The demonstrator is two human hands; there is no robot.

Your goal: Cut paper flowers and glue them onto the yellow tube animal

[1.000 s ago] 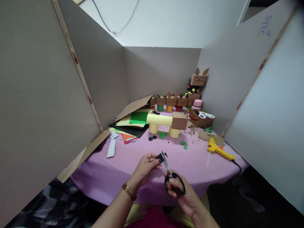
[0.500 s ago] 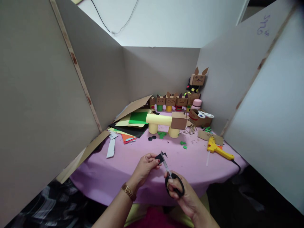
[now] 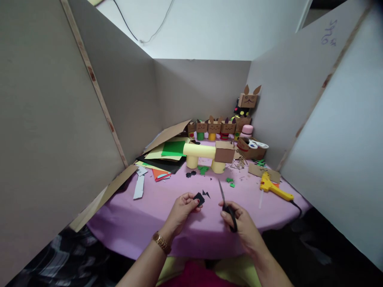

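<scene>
Between the thumb and fingers of my left hand (image 3: 186, 206) is a small piece of black paper (image 3: 199, 198), held above the near part of the table. My right hand (image 3: 236, 217) grips black-handled scissors (image 3: 229, 213), their blades pointing up and away, apart from the paper. Two or so thin black scraps (image 3: 206, 193) lie on the cloth just beyond my left fingertips. Farther back stands a yellow paper-tube animal body (image 3: 200, 150) with a brown cardboard box head (image 3: 225, 152).
A yellow glue gun (image 3: 273, 187) rests at the right. Paper sheets (image 3: 173, 148) and cardboard pile up at the left. Several box-headed figures (image 3: 214, 127) line the back. White-handled scissors (image 3: 257, 144) lie on a cardboard box (image 3: 249, 151). Green scraps (image 3: 203, 170) and grey panels (image 3: 203, 87) surround the work.
The scissors have moved right, away from the black paper, and turned with my right hand. A black sliver at the blades now lies on the cloth. My left hand has barely moved.
</scene>
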